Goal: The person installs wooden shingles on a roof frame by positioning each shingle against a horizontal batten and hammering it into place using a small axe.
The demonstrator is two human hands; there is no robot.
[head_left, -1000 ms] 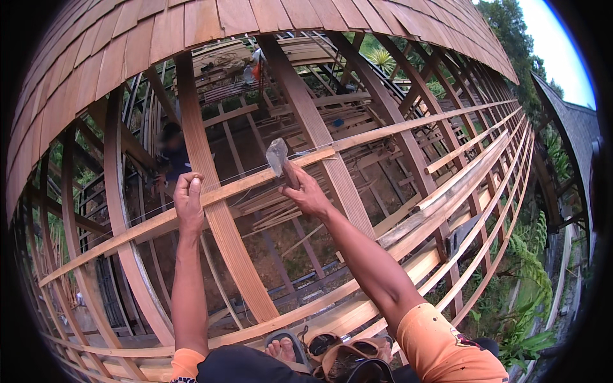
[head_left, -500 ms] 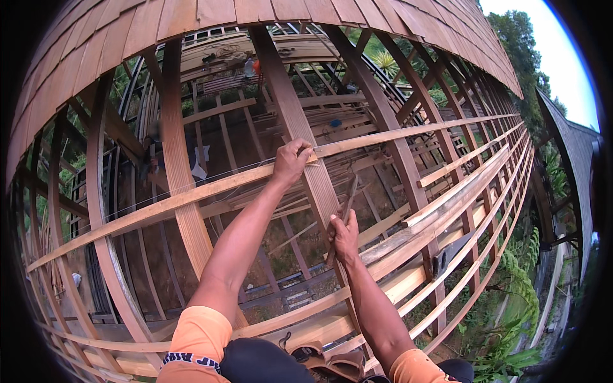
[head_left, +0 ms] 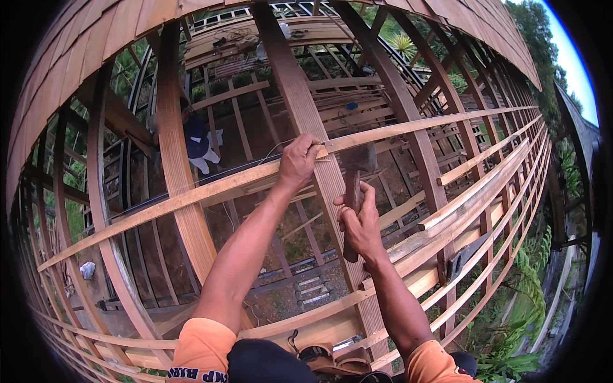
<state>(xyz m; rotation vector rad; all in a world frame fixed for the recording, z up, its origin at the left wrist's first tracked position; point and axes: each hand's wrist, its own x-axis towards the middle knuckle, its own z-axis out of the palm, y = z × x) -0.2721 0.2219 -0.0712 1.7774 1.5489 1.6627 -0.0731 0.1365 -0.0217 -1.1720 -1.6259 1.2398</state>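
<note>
My left hand [head_left: 299,159] is closed at the end of a long wooden batten [head_left: 223,184], where it crosses a sloping rafter [head_left: 305,108]. Whether a nail is pinched in its fingers I cannot make out. Beside it, a second batten [head_left: 408,126] carries on to the right in nearly the same line. In my right hand [head_left: 361,223] is a hammer [head_left: 352,188], gripped by its handle, its dark head raised just right of the joint. A thin string [head_left: 172,189] runs near the left batten.
Wooden shingles [head_left: 121,38] cover the roof above. Several loose boards [head_left: 472,182] rest on the battens at right, near a dark flat blade-like tool [head_left: 469,255]. A brown leather tool pouch [head_left: 341,359] is at my waist. Far below, through the rafters, another person [head_left: 198,137] stands.
The hammer has swung more upright, and its head now shows beside the joint. My left hand stays at the batten's end. The view has shifted slightly, and the person below shows more fully.
</note>
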